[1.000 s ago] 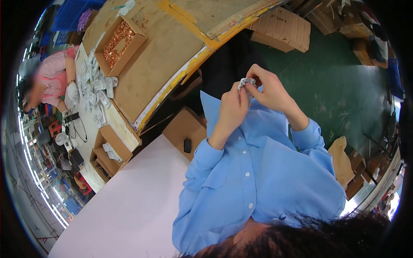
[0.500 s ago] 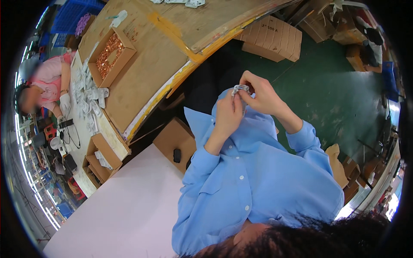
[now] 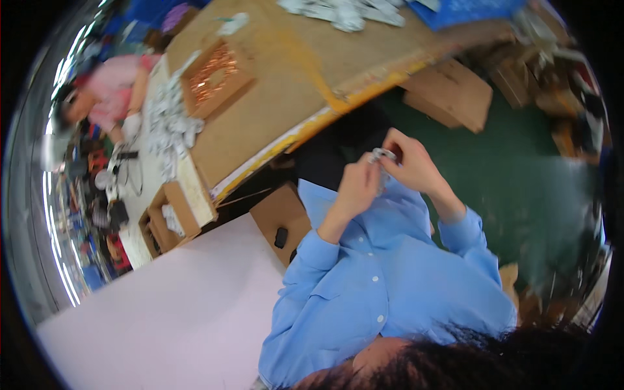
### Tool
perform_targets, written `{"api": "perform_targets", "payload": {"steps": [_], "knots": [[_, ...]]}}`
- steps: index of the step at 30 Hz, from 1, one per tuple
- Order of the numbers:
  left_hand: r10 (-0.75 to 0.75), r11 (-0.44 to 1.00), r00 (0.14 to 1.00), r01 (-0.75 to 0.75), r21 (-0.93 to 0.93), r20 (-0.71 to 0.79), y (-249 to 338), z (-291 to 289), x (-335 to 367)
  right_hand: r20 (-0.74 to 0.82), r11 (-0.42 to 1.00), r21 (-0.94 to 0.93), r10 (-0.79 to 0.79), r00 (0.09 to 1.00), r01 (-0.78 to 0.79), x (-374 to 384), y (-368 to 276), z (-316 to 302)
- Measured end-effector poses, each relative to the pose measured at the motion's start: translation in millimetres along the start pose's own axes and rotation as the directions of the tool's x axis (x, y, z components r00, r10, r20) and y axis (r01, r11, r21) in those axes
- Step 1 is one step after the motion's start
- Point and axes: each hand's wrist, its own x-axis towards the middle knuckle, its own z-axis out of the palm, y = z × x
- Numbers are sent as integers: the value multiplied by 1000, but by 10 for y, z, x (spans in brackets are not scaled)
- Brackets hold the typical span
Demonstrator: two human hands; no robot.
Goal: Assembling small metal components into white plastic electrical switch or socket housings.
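Before you, a brown surface (image 3: pixel 279 97) with a yellow-streaked edge spans the top of the frame, carrying an open box (image 3: pixel 232 95) of copper-coloured bits (image 3: pixel 212 75) at upper left; green floor (image 3: pixel 500 188) fills the right. The carton (image 3: pixel 455 94) at upper right is too blurred to read. Your left hand (image 3: pixel 359 186) and right hand (image 3: pixel 416 166) grip a small pale piece (image 3: pixel 381 155) between closed fingers, above and right of centre.
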Motion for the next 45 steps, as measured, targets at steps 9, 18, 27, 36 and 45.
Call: {"api": "perform_targets", "payload": {"steps": [9,18,27,36,45], "knots": [[55,998,998,-55,14,-39,134,-266,-66,26,998,41,-41,999,40,103,-222,141],[54,998,999,-53,41,-7,53,-404,-14,102,997,-67,-16,995,23,309,-365,141],[67,997,997,-68,-23,-41,145,-543,137,56,988,-149,-19,998,27,484,-490,171],[-93,976,986,63,-210,-138,238,-838,383,124,996,32,-85,989,82,937,-598,173],[-104,975,987,77,-208,-122,197,-835,417,202,999,37,-39,979,32,1032,-562,124]]}}
